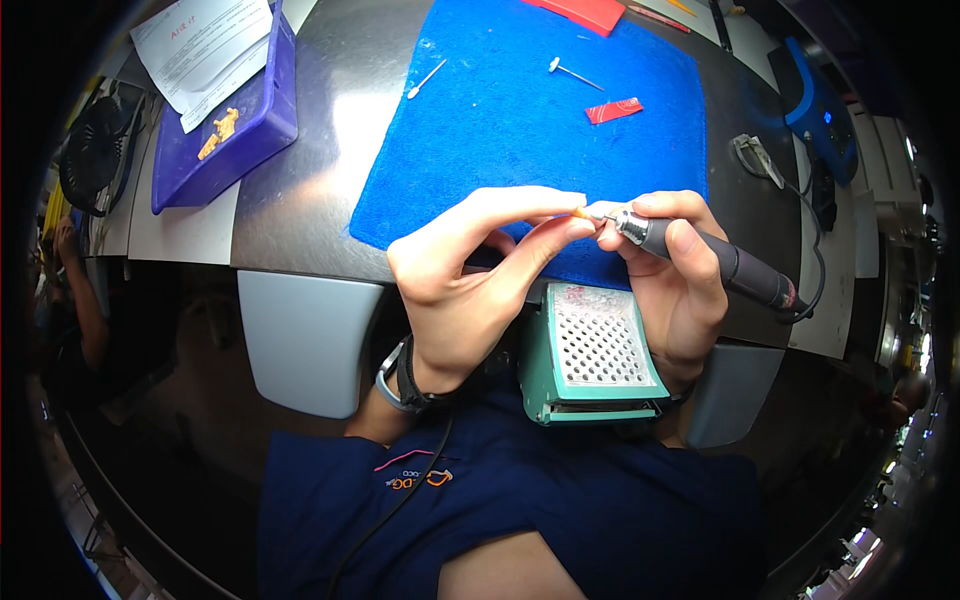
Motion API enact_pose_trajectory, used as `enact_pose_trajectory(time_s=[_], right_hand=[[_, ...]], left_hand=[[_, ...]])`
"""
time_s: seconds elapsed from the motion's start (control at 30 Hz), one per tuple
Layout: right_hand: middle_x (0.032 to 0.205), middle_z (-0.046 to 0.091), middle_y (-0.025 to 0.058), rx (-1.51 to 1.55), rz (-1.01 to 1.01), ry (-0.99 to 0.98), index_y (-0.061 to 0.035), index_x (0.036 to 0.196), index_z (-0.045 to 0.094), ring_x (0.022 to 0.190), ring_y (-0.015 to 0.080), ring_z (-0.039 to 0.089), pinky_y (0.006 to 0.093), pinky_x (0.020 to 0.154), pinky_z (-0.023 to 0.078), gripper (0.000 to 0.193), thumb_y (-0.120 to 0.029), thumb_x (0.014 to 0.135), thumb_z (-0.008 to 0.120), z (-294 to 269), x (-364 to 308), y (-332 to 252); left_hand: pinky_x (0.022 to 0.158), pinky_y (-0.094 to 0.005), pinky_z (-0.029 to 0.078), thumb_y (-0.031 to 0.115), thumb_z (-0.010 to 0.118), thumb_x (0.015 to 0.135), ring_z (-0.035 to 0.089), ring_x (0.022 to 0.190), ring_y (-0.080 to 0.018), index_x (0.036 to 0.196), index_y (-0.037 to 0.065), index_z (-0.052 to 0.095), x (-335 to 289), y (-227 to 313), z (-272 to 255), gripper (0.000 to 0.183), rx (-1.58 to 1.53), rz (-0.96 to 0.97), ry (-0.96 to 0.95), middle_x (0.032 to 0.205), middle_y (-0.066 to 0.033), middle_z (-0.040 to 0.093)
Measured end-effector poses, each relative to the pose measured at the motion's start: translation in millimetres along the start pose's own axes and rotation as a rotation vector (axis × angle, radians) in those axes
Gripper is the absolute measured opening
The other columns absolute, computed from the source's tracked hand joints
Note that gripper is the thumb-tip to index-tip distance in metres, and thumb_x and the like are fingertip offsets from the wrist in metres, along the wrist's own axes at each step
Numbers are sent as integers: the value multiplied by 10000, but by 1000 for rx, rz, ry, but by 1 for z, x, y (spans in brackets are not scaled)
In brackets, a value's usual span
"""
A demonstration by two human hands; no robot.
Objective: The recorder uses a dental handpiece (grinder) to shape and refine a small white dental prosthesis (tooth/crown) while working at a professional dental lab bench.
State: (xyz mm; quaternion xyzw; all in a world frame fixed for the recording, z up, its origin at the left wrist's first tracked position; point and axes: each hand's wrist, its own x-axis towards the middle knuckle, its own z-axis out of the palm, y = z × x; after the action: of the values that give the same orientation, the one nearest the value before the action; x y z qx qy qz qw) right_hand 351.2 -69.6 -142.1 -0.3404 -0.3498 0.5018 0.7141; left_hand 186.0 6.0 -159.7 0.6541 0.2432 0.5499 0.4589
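My left hand (460,260) is closed, its thumb and forefinger pinching a small yellow-orange piece (582,212) that the fingertips mostly hide. My right hand (675,275) is wrapped round a dark rotary handpiece (745,268) with a silver collar, held almost level like a pen. The thin tip in the handpiece points left and meets or nearly meets the small piece; contact is too fine to tell. Both hands are over the near edge of a blue towel (540,130). Just below them sits a green box (600,350) with a perforated metal top.
On the towel lie a mounted white-headed bit (575,73), another thin bit (427,80) and a red strip (614,110). A purple bin (250,150) at left holds papers (205,55) and yellow pieces (220,133). A blue device (820,120) and a cord (822,250) are at right.
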Motion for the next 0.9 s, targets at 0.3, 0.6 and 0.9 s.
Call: enact_pose_trajectory(time_s=[0.3, 0.6, 0.9], right_hand=[[1091, 673, 281, -24, 15, 6, 113, 1133, 598, 1006, 302, 687, 415, 975, 543, 288, -115, 964, 551, 0, -1, -1], [1086, 676, 274, -44, -13, -45, 115, 1136, 604, 988, 292, 686, 403, 947, 555, 291, -114, 963, 556, -3, 0, 1], [1080, 675, 271, -43, 3, 3, 116, 1130, 608, 985, 292, 684, 401, 951, 550, 287, -104, 956, 548, 1, 1, 1]], left_hand=[[822, -321, 615, -126, 733, 845, 749, 924, -239, 1041, -61, 649, 1, 1, 0, 222, -24, 5, -69, 1005, -214, 744], [832, -330, 613, -117, 736, 848, 748, 916, -245, 1002, -64, 660, 1, 0, 1, 180, -49, 30, -48, 991, -213, 747], [825, -326, 613, -115, 736, 850, 750, 902, -239, 975, -62, 657, 1, 2, 1, 157, -67, 13, -45, 985, -215, 748]])
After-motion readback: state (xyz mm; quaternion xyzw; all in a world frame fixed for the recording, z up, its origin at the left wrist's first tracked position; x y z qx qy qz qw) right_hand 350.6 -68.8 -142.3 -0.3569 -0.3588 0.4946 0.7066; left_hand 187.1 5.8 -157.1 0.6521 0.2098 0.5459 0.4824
